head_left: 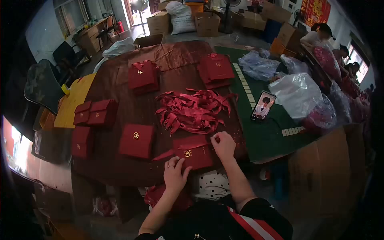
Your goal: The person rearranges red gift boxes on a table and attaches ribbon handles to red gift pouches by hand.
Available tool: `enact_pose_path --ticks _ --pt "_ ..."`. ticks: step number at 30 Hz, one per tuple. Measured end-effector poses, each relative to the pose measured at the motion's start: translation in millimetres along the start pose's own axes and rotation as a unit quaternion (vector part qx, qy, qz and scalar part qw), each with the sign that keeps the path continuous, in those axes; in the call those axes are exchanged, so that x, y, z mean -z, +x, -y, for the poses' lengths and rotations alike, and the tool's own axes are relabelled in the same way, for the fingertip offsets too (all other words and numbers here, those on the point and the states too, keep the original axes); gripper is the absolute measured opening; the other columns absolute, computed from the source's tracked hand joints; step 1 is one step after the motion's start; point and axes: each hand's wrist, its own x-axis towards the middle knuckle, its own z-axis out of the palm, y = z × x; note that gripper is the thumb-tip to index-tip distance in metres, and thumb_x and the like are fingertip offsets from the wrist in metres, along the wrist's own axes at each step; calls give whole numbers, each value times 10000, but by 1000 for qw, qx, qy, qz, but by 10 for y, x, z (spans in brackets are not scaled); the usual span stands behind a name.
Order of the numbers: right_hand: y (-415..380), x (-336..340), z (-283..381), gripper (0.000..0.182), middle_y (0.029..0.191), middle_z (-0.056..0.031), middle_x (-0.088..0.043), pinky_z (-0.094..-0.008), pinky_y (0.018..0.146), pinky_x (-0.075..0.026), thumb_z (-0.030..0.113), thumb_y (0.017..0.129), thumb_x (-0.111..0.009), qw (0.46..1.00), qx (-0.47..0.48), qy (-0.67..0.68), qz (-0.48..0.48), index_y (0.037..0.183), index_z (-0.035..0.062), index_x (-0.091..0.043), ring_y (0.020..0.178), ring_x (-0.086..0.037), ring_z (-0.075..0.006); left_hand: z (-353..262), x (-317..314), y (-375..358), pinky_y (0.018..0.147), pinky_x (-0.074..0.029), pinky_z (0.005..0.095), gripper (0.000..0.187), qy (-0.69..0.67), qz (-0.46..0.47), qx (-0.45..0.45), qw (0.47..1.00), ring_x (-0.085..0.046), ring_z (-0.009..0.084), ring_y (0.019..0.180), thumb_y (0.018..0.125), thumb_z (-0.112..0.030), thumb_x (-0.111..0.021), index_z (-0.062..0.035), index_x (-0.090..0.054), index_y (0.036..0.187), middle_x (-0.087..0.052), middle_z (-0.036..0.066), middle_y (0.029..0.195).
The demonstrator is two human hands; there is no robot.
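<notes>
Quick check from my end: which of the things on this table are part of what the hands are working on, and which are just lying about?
In use:
- red box with gold logo, under left hand and right hand
- pile of red ribbons
- stacked red boxes
- single red box

Lying about:
- phone
- plastic bags
- cardboard cartons

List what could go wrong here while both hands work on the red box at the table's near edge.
1. The red box sits at the near edge of the table; a push from the left hand might tip it off.
2. The ribbon pile lies just beyond the right hand; strands could snag and drag along.
3. The phone lies flat nearby; a wide reach could knock it.
</notes>
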Motion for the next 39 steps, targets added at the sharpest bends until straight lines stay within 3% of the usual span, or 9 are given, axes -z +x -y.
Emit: enact_pose_path --ticks 3,6,9,12,13,18,28,34,39 --pt "6 113 84 148 835 -38 -683 -304 562 -473 204 877 -745 995 -8 99 -11 833 82 -674 603 -619 -191 57 26 47 882 -509 442 427 26 5 3 1000 -555 360 1080 813 -284 -800 -77 -667 1161 -571 128 1222" --pt "30 163 98 83 918 -28 -718 -195 572 -453 113 984 -651 843 -90 529 34 1045 71 -612 682 -610 -46 97 57 97 932 -475 460 509 7 -21 59 998 -541 388 1107 809 -285 -799 -60 -623 1230 -553 169 1223" --pt "-13 314 352 77 951 -42 -710 -239 601 -478 143 1018 -621 789 -87 599 104 1031 69 -607 746 -626 -75 106 70 133 913 -471 464 521 13 -16 96 995 -540 389 1081 803 -298 -804 -52 -612 1220 -548 178 1177" --pt "-190 252 579 145 994 -79 -713 -275 698 -536 104 985 -664 846 -23 510 153 1096 18 -626 812 -660 -125 110 50 139 865 -490 462 505 29 -8 108 994 -543 375 1055 798 -324 -804 -66 -615 1188 -549 153 1141" --pt "-224 235 670 181 994 -99 -713 -299 751 -550 76 949 -699 903 83 409 106 1110 11 -648 864 -681 -163 104 41 133 862 -494 459 511 30 -15 110 993 -543 373 1059 795 -329 -804 -72 -612 1192 -550 148 1144" --pt "-447 51 780 144 982 -122 -695 -368 757 -565 57 882 -724 915 161 323 179 1024 40 -717 903 -694 -288 77 14 142 883 -479 443 484 16 -34 105 994 -537 362 1057 790 -250 -815 -66 -580 1171 -544 152 1116" --pt "-535 -192 718 139 903 -111 -691 -382 749 -542 116 812 -766 955 148 210 151 932 59 -724 863 -687 -306 151 6 128 772 -474 423 390 -107 -68 141 982 -590 323 868 718 -193 -842 -87 -655 1044 -605 101 883" --pt "-526 -297 756 116 886 -118 -648 -418 751 -519 89 842 -721 944 228 190 143 935 48 -665 860 -649 -334 251 0 76 850 -504 411 350 -138 -46 151 978 -628 311 977 802 -154 -806 -44 -691 1114 -651 123 1010" --pt "-556 -310 817 112 902 -121 -645 -427 763 -517 77 845 -712 943 239 167 164 936 39 -659 873 -642 -339 272 -59 53 856 -489 425 368 -134 -88 128 979 -619 330 945 764 -126 -784 -59 -686 1113 -632 123 958"
